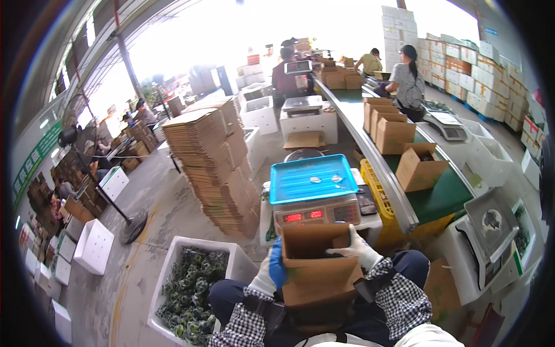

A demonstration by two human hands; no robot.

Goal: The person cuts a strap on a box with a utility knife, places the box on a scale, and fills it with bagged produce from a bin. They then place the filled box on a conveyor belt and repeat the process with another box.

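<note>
An open-topped brown cardboard box [319, 276] stands upright between my knees, its dark inside facing up. My left hand [270, 269], in a white glove with a blue patch, is closed on the box's left side. Over the right wall, my white-gloved right hand [359, 250] grips with the thumb inside the opening. Just beyond the box is a weighing scale [318, 214] with a red lit display. On the scale lies a blue plastic tray [306, 188] holding two small pale items. What the box contains, if anything, I cannot make out.
At my left sits a white foam box [238, 263] of leafy greens [191, 289]. Flattened cartons [211, 162] rise in a tall stack behind it. A green conveyor belt [448, 203] with open cartons [422, 168] runs along the right. Several people work farther off.
</note>
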